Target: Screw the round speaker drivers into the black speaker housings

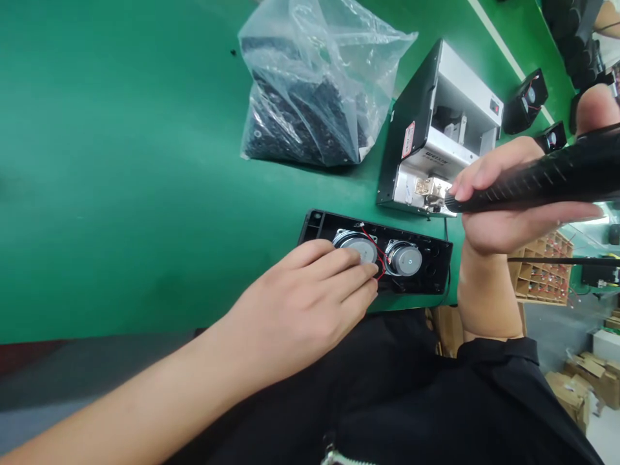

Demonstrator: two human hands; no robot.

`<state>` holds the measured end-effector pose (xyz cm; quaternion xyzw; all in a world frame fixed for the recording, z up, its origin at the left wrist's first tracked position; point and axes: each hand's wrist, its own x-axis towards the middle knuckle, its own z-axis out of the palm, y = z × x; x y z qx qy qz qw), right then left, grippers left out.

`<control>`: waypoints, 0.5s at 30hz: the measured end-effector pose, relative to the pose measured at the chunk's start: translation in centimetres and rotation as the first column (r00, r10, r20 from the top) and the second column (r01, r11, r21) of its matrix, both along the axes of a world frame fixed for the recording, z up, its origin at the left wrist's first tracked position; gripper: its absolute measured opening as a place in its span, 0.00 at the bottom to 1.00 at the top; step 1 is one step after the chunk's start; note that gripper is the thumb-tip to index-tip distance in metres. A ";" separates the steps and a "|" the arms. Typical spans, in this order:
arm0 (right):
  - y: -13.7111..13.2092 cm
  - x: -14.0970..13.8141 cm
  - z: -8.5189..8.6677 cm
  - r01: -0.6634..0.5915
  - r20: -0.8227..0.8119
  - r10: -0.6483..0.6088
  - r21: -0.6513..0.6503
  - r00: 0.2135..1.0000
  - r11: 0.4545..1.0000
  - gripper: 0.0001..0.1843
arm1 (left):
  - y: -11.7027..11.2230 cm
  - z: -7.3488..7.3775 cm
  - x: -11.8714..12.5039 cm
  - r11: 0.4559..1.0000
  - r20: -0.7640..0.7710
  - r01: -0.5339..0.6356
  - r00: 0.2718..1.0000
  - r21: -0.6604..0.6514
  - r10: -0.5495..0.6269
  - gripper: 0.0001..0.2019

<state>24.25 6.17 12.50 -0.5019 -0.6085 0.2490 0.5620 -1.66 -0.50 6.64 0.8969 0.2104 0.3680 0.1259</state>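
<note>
Left hand (310,300) rests with fingers loosely extended on black speaker housing (378,253), fingertips at red wire (375,248). Right hand (504,194) is wrapped around black electric screwdriver (547,177), tip at screw feeder (436,139); feeder's label unreadable. Parts bag (314,90) well beyond left hand.

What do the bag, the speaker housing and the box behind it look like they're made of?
Bag: thin clear plastic film, crinkled and glossy. Speaker housing: black moulded plastic, matte by its dull look. Box: probably sheet metal, with flat silver-grey panels and a black side.
</note>
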 end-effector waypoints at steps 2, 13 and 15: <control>-0.1 -1.1 1.0 0.044 -0.042 -0.034 0.257 0.999 0.965 0.38 | 0.2 -0.1 -0.1 0.998 -0.034 -0.005 0.999 -0.059 0.003 0.08; -9.4 -2.9 6.1 -0.006 -0.209 0.021 0.071 0.978 0.997 0.26 | 0.5 -0.6 0.4 0.991 -0.033 0.051 0.998 -0.122 -0.055 0.09; -10.8 -3.5 5.4 0.004 -0.219 0.008 0.056 0.976 0.998 0.25 | 0.6 -0.7 0.2 0.980 -0.017 0.062 0.998 -0.187 -0.067 0.09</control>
